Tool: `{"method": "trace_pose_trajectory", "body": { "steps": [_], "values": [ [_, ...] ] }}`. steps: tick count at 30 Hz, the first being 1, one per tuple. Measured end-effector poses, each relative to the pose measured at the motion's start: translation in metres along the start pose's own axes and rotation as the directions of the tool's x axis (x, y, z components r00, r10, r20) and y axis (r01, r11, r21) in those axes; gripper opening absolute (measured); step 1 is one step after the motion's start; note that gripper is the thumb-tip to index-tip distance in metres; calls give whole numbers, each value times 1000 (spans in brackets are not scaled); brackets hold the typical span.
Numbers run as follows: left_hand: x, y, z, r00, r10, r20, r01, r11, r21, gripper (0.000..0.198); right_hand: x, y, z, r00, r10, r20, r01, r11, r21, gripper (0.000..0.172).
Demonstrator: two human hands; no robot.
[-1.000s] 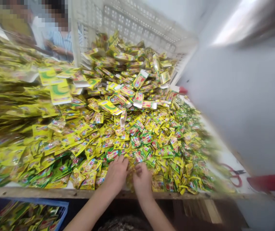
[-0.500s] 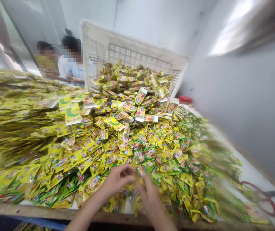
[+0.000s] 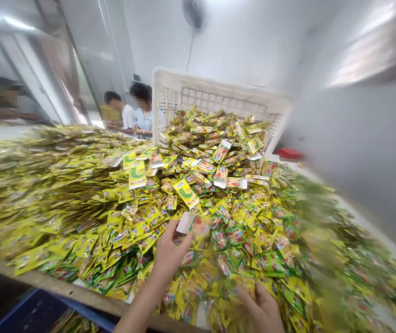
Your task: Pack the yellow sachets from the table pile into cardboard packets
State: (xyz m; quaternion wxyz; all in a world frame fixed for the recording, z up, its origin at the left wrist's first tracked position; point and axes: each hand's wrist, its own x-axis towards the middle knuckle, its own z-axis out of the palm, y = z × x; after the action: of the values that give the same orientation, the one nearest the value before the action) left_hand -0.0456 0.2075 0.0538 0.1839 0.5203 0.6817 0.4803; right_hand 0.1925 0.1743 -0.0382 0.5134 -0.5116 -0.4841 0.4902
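Between the thumb and fingers of my left hand [image 3: 170, 247] is a small carton [image 3: 198, 225], its white flap toward the hand and its printed side blurred. Lower and to the right, my right hand [image 3: 259, 305] rests over the heap, slightly smeared, with thumb and fingers apart. Beneath and around both hands lie yellow and green candy packets [image 3: 234, 233]. Further back, yellow cartons with white flaps [image 3: 187, 194] spill out of a white plastic basket [image 3: 219, 83] tipped on its side.
A thick pile of yellow packets [image 3: 62, 171] spreads over the left side of the table. Behind it sit co-workers [image 3: 144, 115]. A red object [image 3: 291, 154] lies beside the basket. A blue crate [image 3: 27, 314] stands below the table's front edge. A wall fan [image 3: 194, 11] hangs above.
The view has swung left and up. My hands, close together before, are now apart. The left hand now shows a carton in its grip, while the right has moved down and to the right.
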Motion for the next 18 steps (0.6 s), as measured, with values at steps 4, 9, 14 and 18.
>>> {"method": "trace_pose_trajectory", "body": {
  "steps": [4,9,14,18],
  "values": [
    [-47,-30,-16,875,61,481,7,990,-139,13,3,-35,9,983,64,172,-70,997,29,32],
    [-75,-67,9,856,38,516,90,971,-221,22,12,-47,37,886,-259,384,348,920,-182,19],
    [-88,-73,24,888,-14,460,145,957,-251,26,13,-51,43,818,-306,487,488,817,-307,25],
    [-94,-75,37,894,-64,444,249,893,-374,28,17,-56,45,784,-340,519,523,812,-259,21]
  ]
}}
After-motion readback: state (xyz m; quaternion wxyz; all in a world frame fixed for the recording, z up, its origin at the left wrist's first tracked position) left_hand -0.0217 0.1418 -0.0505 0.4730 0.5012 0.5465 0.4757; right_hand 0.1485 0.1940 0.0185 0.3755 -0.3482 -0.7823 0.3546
